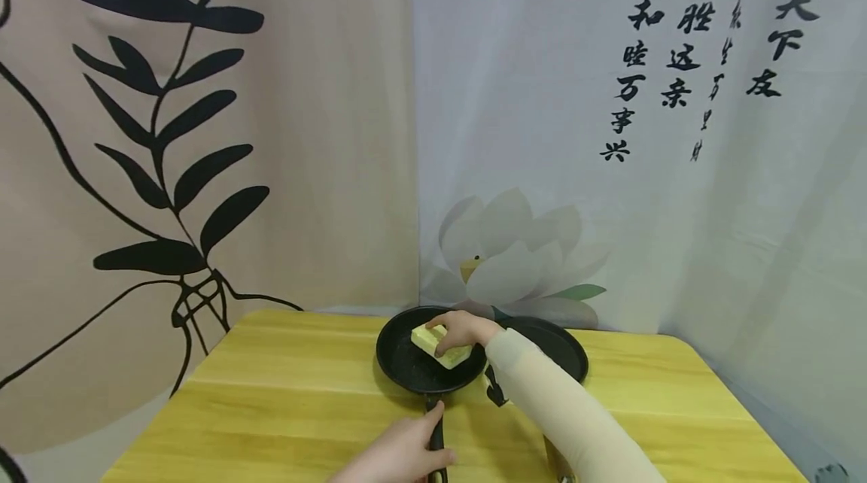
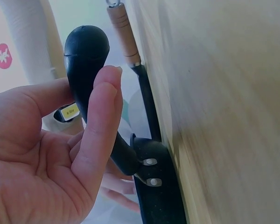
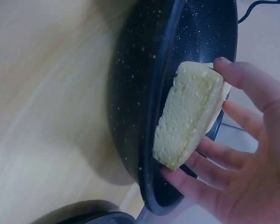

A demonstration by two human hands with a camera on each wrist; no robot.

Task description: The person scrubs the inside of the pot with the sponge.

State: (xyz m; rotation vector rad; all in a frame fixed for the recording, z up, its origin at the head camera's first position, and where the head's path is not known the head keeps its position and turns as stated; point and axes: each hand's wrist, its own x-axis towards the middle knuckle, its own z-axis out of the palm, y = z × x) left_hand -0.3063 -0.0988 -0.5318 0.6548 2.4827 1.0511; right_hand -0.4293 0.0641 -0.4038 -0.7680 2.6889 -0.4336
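Note:
A black frying pan (image 1: 405, 369) sits toward the back of the table, its handle (image 1: 436, 434) pointing at me. My left hand (image 1: 406, 449) holds that handle; the left wrist view shows the black handle (image 2: 79, 70) between the thumb and fingers. Inside the pan, my right hand (image 1: 467, 329) grips a pale yellow sponge (image 1: 457, 356) by its edges. In the right wrist view the block-shaped sponge (image 3: 189, 112) lies within the speckled pan (image 3: 135, 93), near its rim. My right hand's thumb and fingers span it from either end.
A second dark pan (image 1: 558, 344) stands just right of the first, partly behind my right sleeve (image 1: 569, 408). Its wooden handle (image 2: 124, 35) points toward me. The yellow wooden table (image 1: 291, 400) ends at a printed curtain (image 1: 339, 129) behind both pans.

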